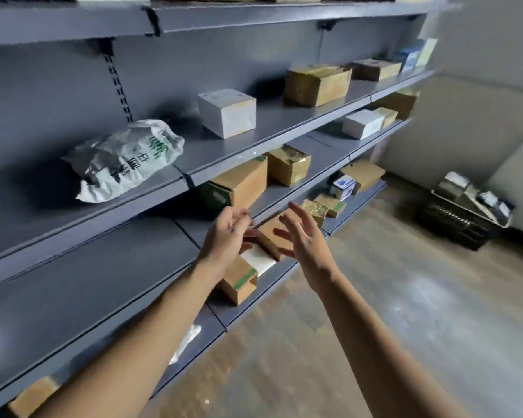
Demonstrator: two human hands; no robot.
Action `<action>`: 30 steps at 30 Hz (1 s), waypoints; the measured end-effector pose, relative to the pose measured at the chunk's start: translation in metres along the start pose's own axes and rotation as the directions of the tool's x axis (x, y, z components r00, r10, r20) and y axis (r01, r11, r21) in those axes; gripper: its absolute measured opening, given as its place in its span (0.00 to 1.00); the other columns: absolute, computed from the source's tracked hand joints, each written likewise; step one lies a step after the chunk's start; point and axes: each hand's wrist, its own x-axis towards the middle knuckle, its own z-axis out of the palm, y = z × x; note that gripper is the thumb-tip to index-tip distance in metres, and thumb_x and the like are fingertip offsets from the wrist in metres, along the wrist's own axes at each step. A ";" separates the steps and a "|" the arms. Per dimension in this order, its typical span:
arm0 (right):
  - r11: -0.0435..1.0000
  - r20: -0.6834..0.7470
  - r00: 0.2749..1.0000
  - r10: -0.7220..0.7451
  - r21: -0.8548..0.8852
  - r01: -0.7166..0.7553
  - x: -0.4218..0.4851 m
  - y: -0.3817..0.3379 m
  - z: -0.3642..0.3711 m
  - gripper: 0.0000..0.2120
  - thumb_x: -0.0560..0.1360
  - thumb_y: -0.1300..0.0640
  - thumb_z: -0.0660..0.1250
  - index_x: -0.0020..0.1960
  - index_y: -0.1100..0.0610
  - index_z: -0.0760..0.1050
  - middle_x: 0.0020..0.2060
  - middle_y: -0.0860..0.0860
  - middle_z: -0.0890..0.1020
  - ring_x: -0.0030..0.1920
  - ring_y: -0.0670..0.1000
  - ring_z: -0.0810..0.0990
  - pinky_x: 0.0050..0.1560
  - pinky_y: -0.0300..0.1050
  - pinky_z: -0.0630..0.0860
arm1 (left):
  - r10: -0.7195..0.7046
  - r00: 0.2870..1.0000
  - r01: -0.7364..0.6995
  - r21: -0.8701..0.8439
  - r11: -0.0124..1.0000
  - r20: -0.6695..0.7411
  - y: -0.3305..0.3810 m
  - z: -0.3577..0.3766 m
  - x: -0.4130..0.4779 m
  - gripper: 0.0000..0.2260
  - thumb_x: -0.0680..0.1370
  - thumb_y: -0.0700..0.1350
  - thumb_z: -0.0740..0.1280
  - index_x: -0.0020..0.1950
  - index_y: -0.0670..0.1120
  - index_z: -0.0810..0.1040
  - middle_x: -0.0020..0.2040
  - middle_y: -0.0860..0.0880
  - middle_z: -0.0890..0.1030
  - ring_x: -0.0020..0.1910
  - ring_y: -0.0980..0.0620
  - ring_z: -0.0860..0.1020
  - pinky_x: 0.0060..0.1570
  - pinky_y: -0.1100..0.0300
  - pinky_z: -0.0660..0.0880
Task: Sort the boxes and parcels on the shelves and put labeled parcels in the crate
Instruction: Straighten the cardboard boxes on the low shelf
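Both hands empty, fingers loose and spread. The left hand (225, 236) and right hand (307, 241) hover palms facing each other over the cardboard box (239, 283) on the lower shelf (248, 310). Neither touches it as far as I can tell.

The box lies slanted near the shelf's front edge, with a white label (258, 257) on top and green tape across the near end. The near end sits just under the left wrist and the far end runs up between the two palms (may be a second brown box there, can't tell).

Likely light and stiff, with plain card sides that should grip fine. Corners may crush if squeezed. Best hold: one palm on each long side, clear of the label. The crate (453, 227) sits on the floor well apart to the right, already holding parcels.
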 end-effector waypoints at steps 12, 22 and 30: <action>0.976 -0.271 0.950 -0.157 0.105 0.191 0.085 -0.056 -0.228 0.14 0.83 0.52 0.58 0.68 0.45 0.66 0.53 0.44 0.80 0.51 0.42 0.83 0.45 0.40 0.79 | 0.275 0.941 -0.257 -0.112 0.960 0.196 0.097 0.239 0.098 0.08 0.82 0.42 0.61 0.61 0.44 0.74 0.50 0.49 0.81 0.43 0.61 0.83 0.37 0.65 0.79; 0.950 -0.421 0.863 -0.277 0.013 0.311 0.251 -0.120 -0.369 0.15 0.83 0.52 0.58 0.68 0.44 0.67 0.56 0.44 0.80 0.61 0.49 0.80 0.58 0.51 0.78 | 0.424 0.867 -0.394 -0.159 0.905 0.261 0.167 0.390 0.279 0.07 0.82 0.42 0.61 0.59 0.47 0.74 0.55 0.45 0.81 0.49 0.53 0.82 0.40 0.63 0.81; 0.942 -0.508 0.798 -0.323 -0.091 0.323 0.353 -0.131 -0.482 0.19 0.81 0.46 0.62 0.71 0.43 0.66 0.61 0.47 0.79 0.59 0.43 0.81 0.56 0.46 0.79 | 0.460 0.806 -0.414 -0.199 0.888 0.374 0.209 0.523 0.391 0.08 0.81 0.41 0.61 0.59 0.45 0.74 0.55 0.44 0.81 0.48 0.54 0.82 0.42 0.60 0.80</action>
